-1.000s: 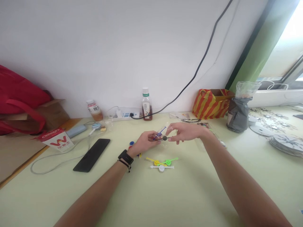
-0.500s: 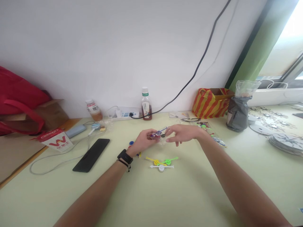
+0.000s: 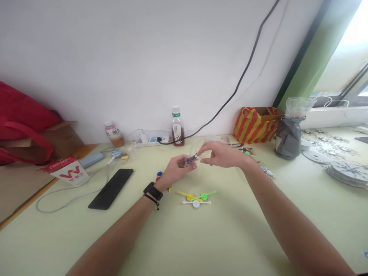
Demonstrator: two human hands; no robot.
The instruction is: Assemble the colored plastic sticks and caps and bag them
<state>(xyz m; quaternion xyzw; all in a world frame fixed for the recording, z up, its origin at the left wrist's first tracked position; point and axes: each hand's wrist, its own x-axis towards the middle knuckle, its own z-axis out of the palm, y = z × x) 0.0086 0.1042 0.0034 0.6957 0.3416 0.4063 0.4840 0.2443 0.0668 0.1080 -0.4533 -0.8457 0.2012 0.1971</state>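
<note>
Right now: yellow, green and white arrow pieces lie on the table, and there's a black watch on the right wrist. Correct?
One slip: the black watch is on the wrist of the left hand, as the head view shows. The yellow arrow, green arrow and white arrow do lie on the table.

White wall (image 3: 129,57) behind pale-green table (image 3: 207,241); bright window (image 3: 342,65) at right.

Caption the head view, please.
Left hand holds small purplish parts, right hand close by; three arrow-shaped pieces lie nearby.
</note>
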